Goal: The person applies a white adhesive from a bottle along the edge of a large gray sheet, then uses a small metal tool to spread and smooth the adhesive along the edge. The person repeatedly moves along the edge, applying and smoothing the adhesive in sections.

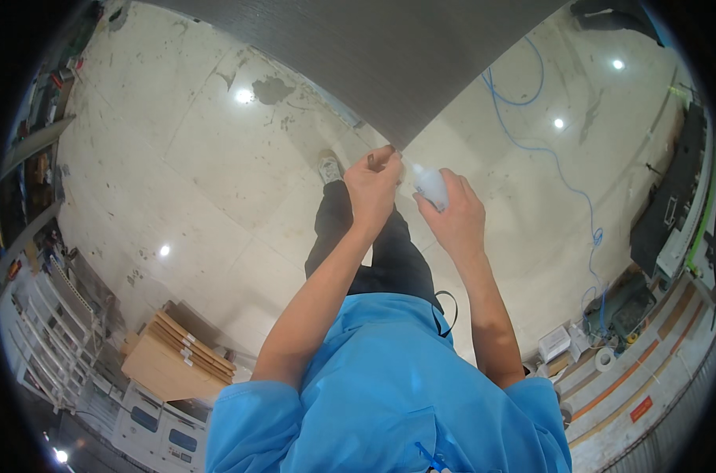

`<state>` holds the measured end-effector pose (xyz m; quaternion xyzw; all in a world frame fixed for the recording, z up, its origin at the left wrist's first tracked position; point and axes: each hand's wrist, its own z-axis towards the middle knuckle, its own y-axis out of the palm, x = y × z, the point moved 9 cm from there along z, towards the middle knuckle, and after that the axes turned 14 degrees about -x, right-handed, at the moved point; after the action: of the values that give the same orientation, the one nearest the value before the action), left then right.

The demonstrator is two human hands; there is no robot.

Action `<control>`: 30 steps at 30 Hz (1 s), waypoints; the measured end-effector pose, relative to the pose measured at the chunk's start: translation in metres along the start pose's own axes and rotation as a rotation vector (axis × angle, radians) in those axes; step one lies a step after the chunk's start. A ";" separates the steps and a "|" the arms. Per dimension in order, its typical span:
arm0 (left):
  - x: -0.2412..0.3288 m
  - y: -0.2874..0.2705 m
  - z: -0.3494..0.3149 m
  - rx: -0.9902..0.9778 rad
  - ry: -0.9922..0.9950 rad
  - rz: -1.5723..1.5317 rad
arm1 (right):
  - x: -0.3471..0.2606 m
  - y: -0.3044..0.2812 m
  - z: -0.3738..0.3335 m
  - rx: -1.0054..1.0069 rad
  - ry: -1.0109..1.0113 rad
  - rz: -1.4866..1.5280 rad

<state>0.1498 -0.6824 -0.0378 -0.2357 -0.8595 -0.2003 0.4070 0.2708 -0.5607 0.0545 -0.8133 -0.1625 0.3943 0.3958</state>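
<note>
White bottle [431, 189], dark-grey panel [397, 63] — faintly streaked

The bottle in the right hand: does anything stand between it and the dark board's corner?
Nothing visible blocks the bottle; its tip points toward the corner of the dark board. The left hand is close beside that corner; whether it touches the tip is too small to tell.

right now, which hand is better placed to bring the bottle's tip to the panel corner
Probably the right hand: it grips the white bottle, tip angled toward the near corner of the dark panel. The left hand is at that corner, without the bottle.
</note>
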 end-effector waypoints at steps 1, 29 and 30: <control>-0.001 0.000 0.000 -0.003 -0.013 0.005 | -0.001 -0.001 0.000 0.004 -0.005 0.000; -0.003 0.000 0.001 -0.015 -0.017 0.028 | 0.007 -0.002 -0.006 -0.009 0.025 0.083; -0.003 -0.001 0.002 -0.019 -0.009 0.011 | 0.008 -0.004 -0.007 0.001 0.010 0.100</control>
<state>0.1501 -0.6831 -0.0415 -0.2454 -0.8581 -0.2051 0.4017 0.2818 -0.5577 0.0559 -0.8222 -0.1195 0.4093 0.3769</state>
